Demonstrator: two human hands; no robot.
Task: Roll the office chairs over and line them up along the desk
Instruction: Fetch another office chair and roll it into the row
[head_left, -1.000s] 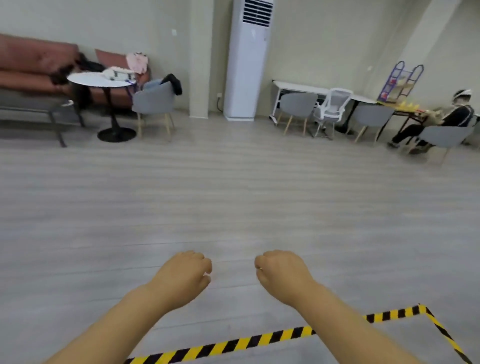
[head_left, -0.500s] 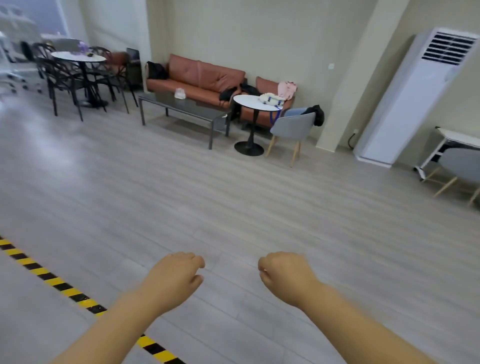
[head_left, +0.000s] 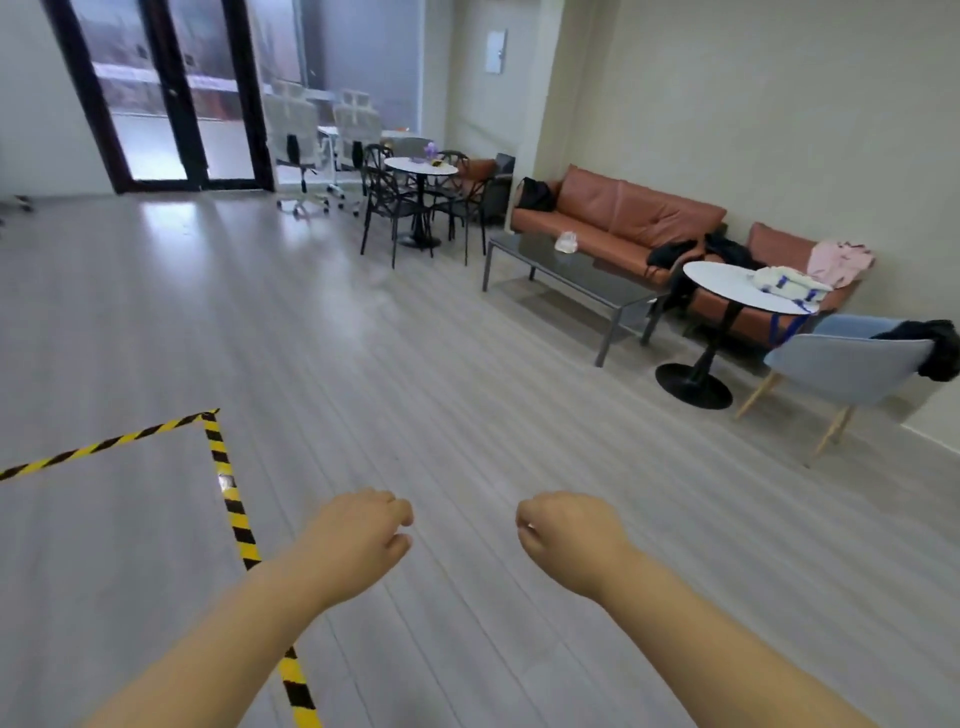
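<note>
Open floor (head_left: 363, 338) runs to far doors (head_left: 176, 104); perhaps two office chairs (head_left: 297, 132) there; left hand (head_left: 358, 535), right hand (head_left: 569, 540) clenched.

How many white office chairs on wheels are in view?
2. The left office chair stands at the far end beside the glass doors; the right office chair is next to it, behind the black chairs. Casters at the left edge may belong to a third.
</note>
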